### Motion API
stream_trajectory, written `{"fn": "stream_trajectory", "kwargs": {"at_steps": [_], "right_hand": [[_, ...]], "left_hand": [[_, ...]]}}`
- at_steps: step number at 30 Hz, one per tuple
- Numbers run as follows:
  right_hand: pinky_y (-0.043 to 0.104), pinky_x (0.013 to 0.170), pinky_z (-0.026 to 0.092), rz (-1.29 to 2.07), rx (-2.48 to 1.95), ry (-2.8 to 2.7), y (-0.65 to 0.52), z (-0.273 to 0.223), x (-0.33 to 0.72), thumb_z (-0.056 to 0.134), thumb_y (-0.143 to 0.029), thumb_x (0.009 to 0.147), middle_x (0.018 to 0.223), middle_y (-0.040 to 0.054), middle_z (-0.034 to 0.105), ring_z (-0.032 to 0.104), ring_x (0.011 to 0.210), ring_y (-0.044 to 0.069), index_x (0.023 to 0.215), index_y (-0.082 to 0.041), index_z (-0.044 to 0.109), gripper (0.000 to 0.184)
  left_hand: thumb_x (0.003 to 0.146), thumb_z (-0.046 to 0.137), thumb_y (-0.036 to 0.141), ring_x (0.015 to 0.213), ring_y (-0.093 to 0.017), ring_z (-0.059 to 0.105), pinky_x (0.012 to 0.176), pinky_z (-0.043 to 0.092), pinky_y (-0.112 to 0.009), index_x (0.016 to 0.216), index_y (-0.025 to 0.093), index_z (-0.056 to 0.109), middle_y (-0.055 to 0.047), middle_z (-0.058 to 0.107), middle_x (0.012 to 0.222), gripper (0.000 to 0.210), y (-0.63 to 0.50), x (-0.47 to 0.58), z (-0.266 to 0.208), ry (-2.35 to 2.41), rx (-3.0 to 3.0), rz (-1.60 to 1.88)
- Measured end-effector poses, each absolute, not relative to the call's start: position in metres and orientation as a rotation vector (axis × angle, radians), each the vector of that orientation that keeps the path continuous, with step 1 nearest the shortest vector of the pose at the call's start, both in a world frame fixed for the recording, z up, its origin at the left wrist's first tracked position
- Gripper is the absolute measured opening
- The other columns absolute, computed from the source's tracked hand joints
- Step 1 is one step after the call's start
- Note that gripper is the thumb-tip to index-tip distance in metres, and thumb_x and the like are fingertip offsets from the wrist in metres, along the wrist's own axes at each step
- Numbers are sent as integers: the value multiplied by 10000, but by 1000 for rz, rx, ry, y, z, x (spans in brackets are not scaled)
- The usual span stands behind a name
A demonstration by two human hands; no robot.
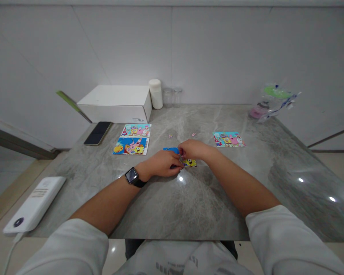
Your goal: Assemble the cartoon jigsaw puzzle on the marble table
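Observation:
A small blue and yellow cartoon picture [190, 163] lies flat on the grey marbled table, mostly hidden under my hands. My left hand [165, 163], below a wrist with a black watch, has its fingers closed at the picture's near side, the fingertips against it. From the right, my right hand [193, 149] reaches in with fingers pinched together over the picture's middle, close to the left fingertips. What is between those right fingers is too small to make out. Just beyond the hands lie two tiny pink bits, one on the left [170, 136] and one on the right [193, 134].
Cartoon cards lie at left [131, 146] and right [229, 139]. Farther left are a phone [98, 133] and a white power bank [34, 205] with a cable. Along the wall stand a white box [114, 101], a white bottle [155, 94], clear glasses [177, 97] and a plastic bag [275, 101].

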State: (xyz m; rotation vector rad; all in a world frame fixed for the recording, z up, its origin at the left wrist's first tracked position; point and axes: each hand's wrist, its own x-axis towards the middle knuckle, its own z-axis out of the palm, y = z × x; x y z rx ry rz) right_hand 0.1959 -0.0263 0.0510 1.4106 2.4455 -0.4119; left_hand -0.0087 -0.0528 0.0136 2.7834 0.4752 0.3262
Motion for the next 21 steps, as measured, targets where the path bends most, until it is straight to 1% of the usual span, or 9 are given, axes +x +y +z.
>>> {"fn": "stream_trajectory", "kwargs": {"at_steps": [5, 8, 10, 12, 16, 19, 21], "right_hand": [[298, 731, 469, -376, 1388, 2450, -26, 50, 195, 740, -291, 885, 1122, 130, 818, 754, 1023, 288, 1117, -222, 817, 254], [313, 718, 464, -358, 1407, 2457, -27, 50, 195, 726, -304, 904, 1128, 166, 814, 759, 1019, 309, 1082, -191, 823, 232], [311, 721, 466, -352, 1427, 2457, -27, 50, 195, 733, -299, 900, 1125, 164, 815, 759, 1021, 305, 1079, -192, 822, 227], [301, 725, 469, -370, 1434, 2443, -27, 49, 195, 754, -288, 877, 1105, 140, 820, 757, 1010, 288, 1082, -211, 821, 229], [288, 732, 469, -424, 1433, 2452, -22, 49, 200, 790, -281, 844, 1068, 99, 821, 747, 977, 260, 1070, -235, 817, 232], [286, 738, 463, -455, 1495, 2492, -17, 55, 212, 767, -307, 884, 1068, 93, 816, 732, 944, 239, 1067, -227, 809, 204], [290, 738, 457, -452, 1586, 2517, -13, 63, 222, 728, -322, 926, 1060, 95, 814, 721, 919, 229, 1081, -214, 800, 203]], "left_hand": [[971, 632, 289, 1036, -244, 701, 857, 553, -354, 1098, 285, 835, -80, 747, 1114, 240, -54, -7, 16, 468, 2809, 338], [966, 638, 280, 1118, -259, 692, 962, 557, -378, 1090, 263, 837, -91, 734, 1203, 235, -55, -6, 19, 443, 2811, 350], [961, 639, 268, 1172, -270, 685, 1031, 548, -403, 1088, 261, 834, -87, 736, 1248, 233, -56, -6, 20, 424, 2801, 368], [952, 637, 244, 1202, -272, 683, 1069, 541, -420, 1085, 268, 830, -74, 751, 1259, 236, -56, -5, 20, 398, 2781, 378], [943, 631, 221, 1187, -253, 701, 1055, 550, -406, 1064, 274, 822, -50, 779, 1234, 233, -56, -5, 19, 381, 2725, 384], [943, 631, 222, 1146, -237, 715, 1023, 551, -380, 1042, 264, 808, -48, 781, 1226, 207, -56, -4, 20, 389, 2700, 381], [931, 643, 218, 1102, -223, 722, 993, 552, -355, 1033, 258, 790, -43, 789, 1166, 183, -56, -4, 20, 421, 2701, 379]]}}
